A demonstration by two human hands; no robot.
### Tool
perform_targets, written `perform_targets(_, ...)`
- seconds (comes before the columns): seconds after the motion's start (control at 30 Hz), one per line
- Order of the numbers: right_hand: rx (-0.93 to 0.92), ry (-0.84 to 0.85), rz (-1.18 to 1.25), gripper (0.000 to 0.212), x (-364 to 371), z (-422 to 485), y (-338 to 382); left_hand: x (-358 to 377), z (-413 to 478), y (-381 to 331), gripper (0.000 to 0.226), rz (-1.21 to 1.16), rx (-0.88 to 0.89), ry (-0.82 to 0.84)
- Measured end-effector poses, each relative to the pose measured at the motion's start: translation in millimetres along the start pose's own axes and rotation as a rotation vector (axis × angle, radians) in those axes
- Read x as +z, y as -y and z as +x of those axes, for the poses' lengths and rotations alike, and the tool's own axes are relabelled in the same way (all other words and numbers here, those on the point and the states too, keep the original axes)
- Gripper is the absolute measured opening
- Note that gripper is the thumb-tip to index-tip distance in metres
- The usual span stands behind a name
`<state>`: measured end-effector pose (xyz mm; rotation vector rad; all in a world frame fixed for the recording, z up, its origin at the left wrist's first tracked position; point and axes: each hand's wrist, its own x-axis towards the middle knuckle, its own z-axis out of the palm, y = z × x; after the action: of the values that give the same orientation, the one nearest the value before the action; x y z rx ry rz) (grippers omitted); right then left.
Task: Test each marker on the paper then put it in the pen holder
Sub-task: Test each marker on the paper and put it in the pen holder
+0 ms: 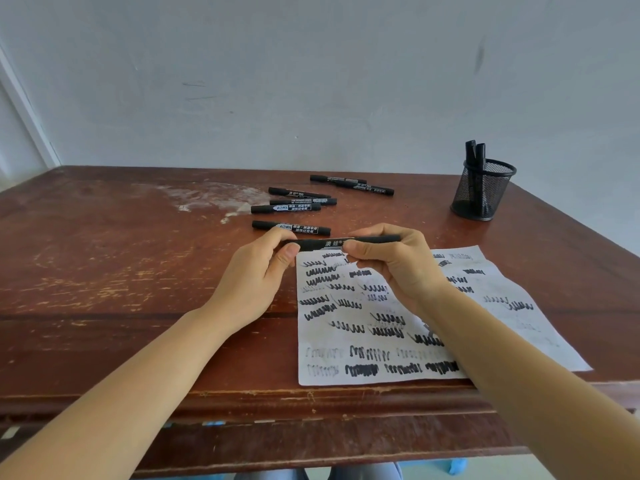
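Marker (329,243) pinched at both ends, left hand (258,268) and right hand (391,263); I pull straight, cap shouldn't fly.

Left hand (256,268), right hand (393,268), 2 forearms (138,375) bare — perhaps grey trousers (273,474) below.

Two bare forearms reach forward from the lower corners of the view and converge at the middle. The left hand (265,263) pinches one end of a level black marker (325,243) between thumb and curled fingers. The right hand (393,263) grips the other end, thumb on its near side.
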<state>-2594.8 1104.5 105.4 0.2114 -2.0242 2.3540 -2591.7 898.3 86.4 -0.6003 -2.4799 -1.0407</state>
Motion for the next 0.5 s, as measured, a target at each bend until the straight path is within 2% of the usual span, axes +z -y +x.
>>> perform_targets(0.17,-0.128,-0.015,-0.482,0.015,1,0,12,-5,5,0,0.02,0.014,0.013,-0.069)
perform_targets(0.3,-0.267,0.01,-0.835,0.015,3,3,21,-6,12,-8,0.018,0.029,0.036,-0.034)
perform_targets(0.4,-0.271,0.049,-0.999,0.013,-3,7,26,-3,20,-17,0.016,0.039,0.069,-0.004)
perform_targets(0.5,-0.219,0.077,-1.06,0.012,-17,9,28,5,31,-25,0.017,0.058,0.097,0.055)
